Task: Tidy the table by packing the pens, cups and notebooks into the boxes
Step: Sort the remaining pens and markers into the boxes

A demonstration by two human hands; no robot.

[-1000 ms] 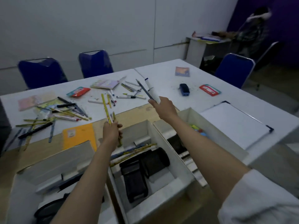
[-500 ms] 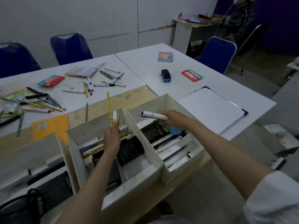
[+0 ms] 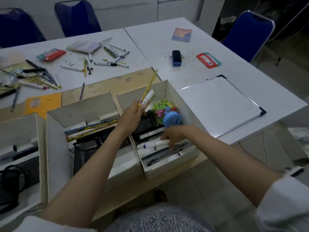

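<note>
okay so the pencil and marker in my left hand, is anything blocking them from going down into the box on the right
Partly. The left hand holds the yellow pencil and white marker above the right-hand white cardboard box. Directly below sit a black mesh cup and a jar of coloured clips, and the right hand covers the markers nearer you.

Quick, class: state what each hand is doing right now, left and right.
Left hand: grips a yellow pencil and a white marker.
Right hand: fingers curled on a white marker in the right box.
</note>
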